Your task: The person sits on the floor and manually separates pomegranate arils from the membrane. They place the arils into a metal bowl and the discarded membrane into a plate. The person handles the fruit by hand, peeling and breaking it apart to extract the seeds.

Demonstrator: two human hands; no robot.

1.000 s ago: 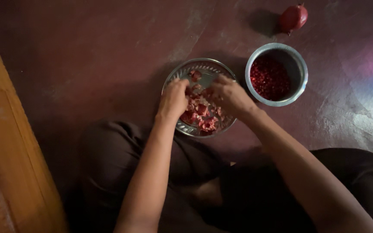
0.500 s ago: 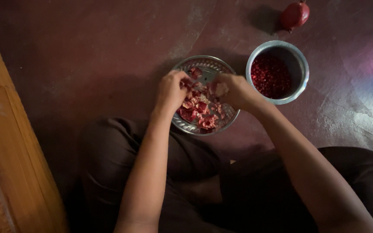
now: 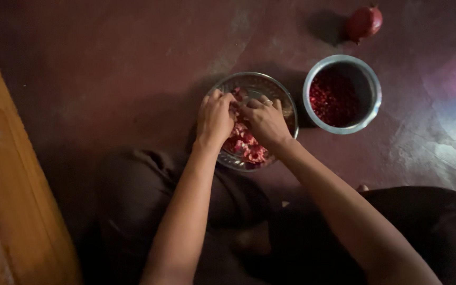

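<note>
Looking down from the head camera: both hands set close together over a shallow metal plate (image 3: 286,103) on the dark red floor (image 3: 106,63), palms down, knuckles up. Left hand (image 3: 215,119) at about nine o'clock of the plate, fingers curled down into the heap of pomegranate pieces (image 3: 249,148); right hand (image 3: 265,122) just beside it toward the centre, fingers likewise bent over the same heap, a ring on one finger. Likely placed so to keep loose seeds and peel falling inside the rim rather than on the floor. Cannot tell exactly which piece either hand pinches, fingertips being hidden under the knuckles. Pieces themselves: broken chunks, pink-red with paler pith, heaped from the plate's centre to its six o'clock edge, partly covered by the hands. At three o'clock of the plate, just apart from it, a round steel bowl (image 3: 371,87) holding loose dark red seeds (image 3: 333,97), within easy reach of the right hand. At one o'clock, farther off, a whole pomegranate (image 3: 364,22) lying untouched. Crossed legs in dark cloth below; a wooden board (image 3: 6,174) along the left edge.
</note>
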